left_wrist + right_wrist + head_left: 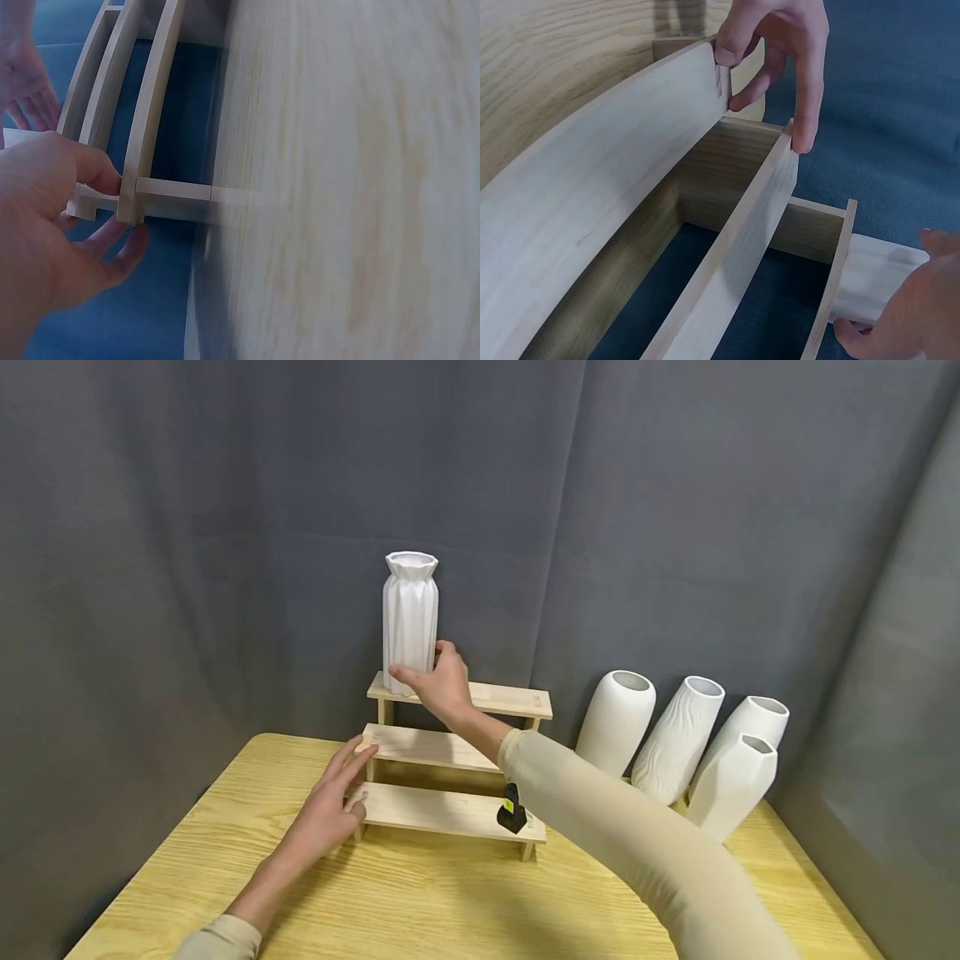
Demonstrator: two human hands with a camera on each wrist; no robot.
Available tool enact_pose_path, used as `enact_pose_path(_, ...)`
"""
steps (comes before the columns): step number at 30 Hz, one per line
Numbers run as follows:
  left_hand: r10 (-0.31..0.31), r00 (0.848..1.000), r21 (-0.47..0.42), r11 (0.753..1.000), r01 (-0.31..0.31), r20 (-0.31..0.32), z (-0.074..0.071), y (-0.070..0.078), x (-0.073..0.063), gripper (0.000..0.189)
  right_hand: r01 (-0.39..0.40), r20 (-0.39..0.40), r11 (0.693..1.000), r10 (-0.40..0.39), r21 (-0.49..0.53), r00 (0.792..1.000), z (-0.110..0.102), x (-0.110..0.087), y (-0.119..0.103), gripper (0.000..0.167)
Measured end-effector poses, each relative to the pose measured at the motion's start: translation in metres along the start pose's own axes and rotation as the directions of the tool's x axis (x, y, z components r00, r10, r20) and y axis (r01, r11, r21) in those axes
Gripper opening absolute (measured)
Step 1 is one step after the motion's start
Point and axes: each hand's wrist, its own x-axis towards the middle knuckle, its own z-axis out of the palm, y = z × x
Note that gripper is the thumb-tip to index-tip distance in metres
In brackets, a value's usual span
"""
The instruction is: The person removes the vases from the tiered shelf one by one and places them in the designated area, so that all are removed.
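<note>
A tall white pleated vase [410, 618] with a flared rim stands upright at the left end of the top step of a three-step wooden stand [442, 810]. My right hand [446, 685] grips it low down, thumb at the front. In the right wrist view, the vase's pale side [877, 274] shows beside that hand [900, 315]. My left hand [322, 814] holds the stand's left end. Its thumb and fingers pinch the end of the lowest step, and one finger reaches the middle step, as the right wrist view shows.
Several white vases [615, 722] of different shapes stand to the right of the stand, behind my right forearm. A small black object [512, 810] with a yellow-green patch appears in front of the lowest step. Grey curtain [480, 527] hangs behind the wood-grain table [420, 910].
</note>
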Motion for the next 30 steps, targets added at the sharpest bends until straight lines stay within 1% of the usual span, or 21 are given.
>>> enact_pose_path(6,-0.026,1.0,-0.013,1.0,0.026,-0.007,-0.005,0.001,-0.007,0.087,-0.038,-0.01,0.999,0.038,-0.009,0.999,0.009,0.002,-0.006,0.081)
enact_pose_path(8,-0.027,1.0,-0.019,0.999,0.026,-0.014,-0.005,0.002,-0.008,0.087,-0.045,-0.012,0.999,0.045,-0.009,0.999,0.011,0.003,-0.007,0.082)
enact_pose_path(14,-0.017,1.0,-0.034,0.999,0.016,-0.027,-0.007,0.004,-0.01,0.086,-0.022,-0.016,1.0,0.022,-0.012,1.0,0.013,0.006,-0.006,0.079)
enact_pose_path(18,-0.011,0.999,-0.023,1.0,0.01,-0.031,-0.007,0.005,-0.012,0.085,-0.019,-0.016,1.0,0.019,-0.013,1.0,0.014,0.006,-0.005,0.081)
enact_pose_path(21,-0.004,0.999,-0.017,1.0,0.003,-0.035,-0.007,0.005,-0.013,0.086,-0.017,-0.028,1.0,0.017,-0.011,0.999,0.014,0.006,-0.003,0.079)
enact_pose_path(26,0.002,0.999,-0.028,1.0,-0.003,-0.046,-0.004,0.005,-0.013,0.087,-0.002,-0.05,1.0,0.001,-0.028,0.999,0.013,0.008,0.001,0.073)
enact_pose_path(30,0.01,0.999,-0.039,0.999,-0.012,-0.053,-0.002,0.005,-0.013,0.087,-0.006,-0.061,0.999,0.003,-0.05,0.998,0.012,0.009,0.004,0.073)
